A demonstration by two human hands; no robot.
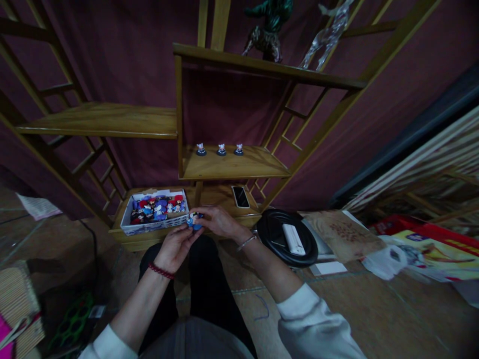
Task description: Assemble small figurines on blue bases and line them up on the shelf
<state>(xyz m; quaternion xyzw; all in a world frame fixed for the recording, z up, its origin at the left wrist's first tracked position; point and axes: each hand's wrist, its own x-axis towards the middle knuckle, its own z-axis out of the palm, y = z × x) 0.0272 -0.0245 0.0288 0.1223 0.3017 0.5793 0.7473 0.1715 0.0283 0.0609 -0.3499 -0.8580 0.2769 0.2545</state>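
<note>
A small blue figurine [194, 221] is held between both hands, just right of the box's front corner. My left hand [178, 245] cradles it from below and the left, with its fingers closed around it. From the right, my right hand [219, 221] grips its upper side with thumb and fingers. Part of the figurine is hidden by the fingers. Beside my hands, an open white patterned box [149, 227] is filled with several small figurines [160, 207] in red, blue, purple and black. On the shelf above stand three little figurines [221, 149] on dark round bases, in a row.
A wooden display rack holds the middle shelf [235, 167] and a left shelf [101, 119]. A phone [240, 197] lies on the bottom shelf. Dark and glassy statues [267, 30] stand on top. A coiled black hose [267, 234], a white package [293, 239] and bags are on the floor at right.
</note>
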